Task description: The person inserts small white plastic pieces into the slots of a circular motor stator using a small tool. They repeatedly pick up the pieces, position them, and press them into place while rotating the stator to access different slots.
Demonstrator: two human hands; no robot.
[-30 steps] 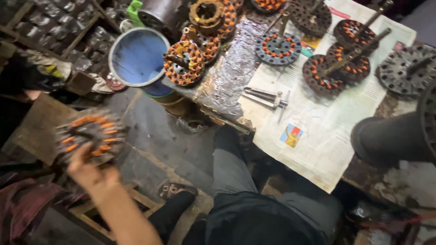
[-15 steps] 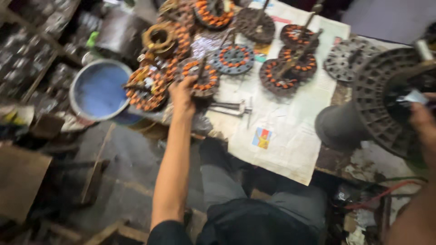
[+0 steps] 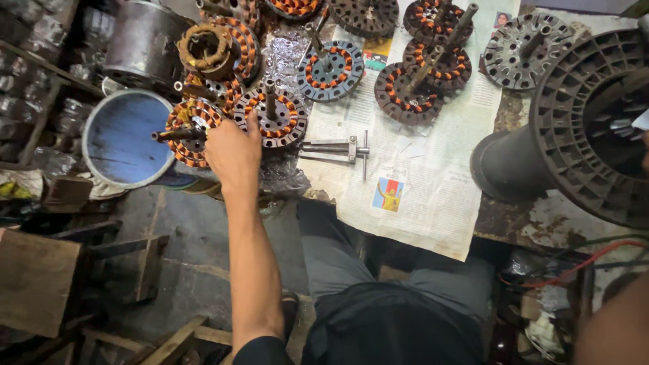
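Head view: cluttered workbench [image 3: 534, 226], partly covered by a sheet of newspaper [image 3: 419, 196]; bare concrete floor and wooden scraps below at left. Left arm extended straight forward from lower centre, elbow nearly locked, back of the hand up. Left hand [image 3: 233, 154] rests at the bench's near left edge, fingers curled down between two copper-wound stators: one with a horizontal shaft [image 3: 187, 133] just left of the knuckles, the other with an upright shaft [image 3: 272, 116] touching the fingertips. Whether the fingers actually clamp either stator cannot be told; the palm side is hidden. More stators lie on the paper farther back, several with shafts standing up. A metal puller tool [image 3: 338, 147] lies flat on the paper just right of the hand, not touched. A blue round tub [image 3: 122, 138] sits left of the stators. A large black spool [image 3: 574, 128] lies on its side at right. Right hand: only a blurred sliver at the frame's right edge [image 3: 644, 152], against the spool rim; grip state cannot be told. Person's knees show under the bench.
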